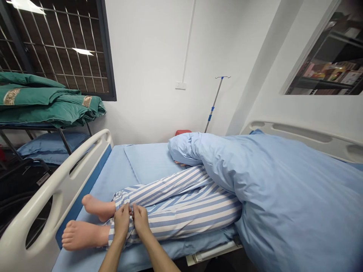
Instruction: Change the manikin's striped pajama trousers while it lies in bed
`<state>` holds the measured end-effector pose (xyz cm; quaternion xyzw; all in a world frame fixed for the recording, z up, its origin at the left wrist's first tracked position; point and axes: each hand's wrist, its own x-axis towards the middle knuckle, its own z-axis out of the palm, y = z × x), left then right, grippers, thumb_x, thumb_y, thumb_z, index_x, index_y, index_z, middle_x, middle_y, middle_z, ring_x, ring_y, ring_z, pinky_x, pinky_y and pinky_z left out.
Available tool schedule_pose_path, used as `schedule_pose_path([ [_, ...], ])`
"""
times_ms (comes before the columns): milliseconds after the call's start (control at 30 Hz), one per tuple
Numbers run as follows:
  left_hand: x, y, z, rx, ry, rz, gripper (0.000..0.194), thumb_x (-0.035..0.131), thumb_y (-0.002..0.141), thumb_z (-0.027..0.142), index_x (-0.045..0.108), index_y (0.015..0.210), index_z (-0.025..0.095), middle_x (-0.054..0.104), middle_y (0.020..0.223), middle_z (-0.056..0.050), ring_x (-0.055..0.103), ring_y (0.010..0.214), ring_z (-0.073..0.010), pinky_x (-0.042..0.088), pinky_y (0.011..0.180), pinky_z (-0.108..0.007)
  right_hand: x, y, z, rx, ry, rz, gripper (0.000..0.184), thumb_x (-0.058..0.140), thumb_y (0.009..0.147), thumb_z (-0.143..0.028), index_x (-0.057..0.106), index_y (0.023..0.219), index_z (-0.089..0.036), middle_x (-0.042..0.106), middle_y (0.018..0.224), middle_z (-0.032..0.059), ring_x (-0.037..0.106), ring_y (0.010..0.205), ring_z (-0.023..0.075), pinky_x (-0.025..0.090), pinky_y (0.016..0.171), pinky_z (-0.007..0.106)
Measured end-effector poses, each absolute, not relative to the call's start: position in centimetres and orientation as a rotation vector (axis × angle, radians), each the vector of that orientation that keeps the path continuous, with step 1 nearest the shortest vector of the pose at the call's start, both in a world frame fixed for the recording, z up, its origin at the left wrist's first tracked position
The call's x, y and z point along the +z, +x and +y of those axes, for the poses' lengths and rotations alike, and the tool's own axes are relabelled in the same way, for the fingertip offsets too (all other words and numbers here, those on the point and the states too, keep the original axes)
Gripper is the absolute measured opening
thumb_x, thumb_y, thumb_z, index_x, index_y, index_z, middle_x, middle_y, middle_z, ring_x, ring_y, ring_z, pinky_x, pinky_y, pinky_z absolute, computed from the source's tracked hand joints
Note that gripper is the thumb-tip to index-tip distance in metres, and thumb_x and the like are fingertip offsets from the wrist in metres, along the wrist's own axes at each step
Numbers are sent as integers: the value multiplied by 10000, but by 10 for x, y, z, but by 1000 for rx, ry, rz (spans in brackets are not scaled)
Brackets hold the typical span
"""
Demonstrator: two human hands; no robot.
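Note:
My left hand (121,221) and my right hand (141,221) both pinch the blue-and-white striped pyjama trousers (181,211) near the ankle cuffs. The trousers are on a figure lying on a hospital bed, with two bare feet (85,223) just beyond my left hand. A light blue duvet (286,192) covers the figure's upper body and hides everything above the thighs. The feet lie on a light blue bed sheet (150,162), one above the other, pointing to the left.
A white bed side rail (56,192) runs along the left of the bed, and another (306,138) stands at the far side. Folded green quilts (48,104) lie on a rack by the barred window. An IV pole (214,104) stands against the wall.

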<state>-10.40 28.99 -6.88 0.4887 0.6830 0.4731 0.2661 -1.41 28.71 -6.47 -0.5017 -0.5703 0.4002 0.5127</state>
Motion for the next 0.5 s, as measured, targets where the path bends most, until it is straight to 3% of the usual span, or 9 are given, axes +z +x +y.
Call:
schedule_pose_path([
  [167, -73, -80, 286, 1087, 1460, 1953, 319, 381, 798, 409, 556, 625, 206, 625, 654, -42, 546, 651, -196, 377, 629, -293, -50, 17, 284, 777, -1190, -1522, 499, 322, 909, -466, 453, 527, -172, 460, 504, -10, 389, 509, 106, 243, 507, 238],
  [333, -67, -52, 290, 1311, 1372, 1782, 371, 348, 814, 443, 496, 568, 208, 578, 570, -27, 521, 596, -180, 392, 609, -283, -58, 37, 283, 777, -1257, -1493, 504, 297, 921, -437, 490, 539, -170, 505, 521, 5, 411, 517, 110, 249, 509, 239],
  [500, -65, -32, 287, 1157, 1474, 1864, 338, 385, 807, 428, 544, 606, 208, 604, 608, -25, 528, 616, -185, 372, 609, -285, -55, 57, 286, 748, -1247, -1458, 477, 349, 914, -441, 453, 535, -171, 465, 507, -15, 392, 506, 102, 236, 508, 239],
])
